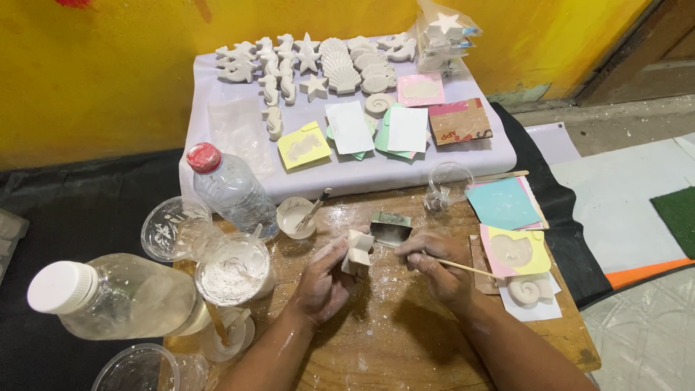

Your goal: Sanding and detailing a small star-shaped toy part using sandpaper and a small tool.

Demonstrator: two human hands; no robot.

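a: what's the surface like?
b: wood counter (405, 340), dusted w/ white powder, esp. round the hands. black cloth (87, 203) under it, hanging off left & right edges.
a: and the hands?
b: left hand (326, 279) wrapped round a small white cast (357, 250), held just above the counter, mid-frame. right hand (434, 264) pinched on a thin stick (463, 268), tip pointing toward the cast. small metal tin (391, 230) just behind them.
a: left side?
b: two clear bottles, one upright w/ red cap (230, 190), one lying down w/ white cap (116, 297). plastic cup of white powder (233, 275) between them, more empty cups near.
a: right side?
b: coloured moulds, a teal one (501, 204) & a yellow one (515, 252), shell cast (528, 289) on paper below.
a: behind?
b: raised board w/ pale lilac sheet (362, 177), rows of white casts on it: seahorses, stars, shells. more moulds in front of those.
a: room?
b: yellow wall (108, 80) behind, scuffed. pale floor (630, 340) at right, green mat (677, 217) at the edge.
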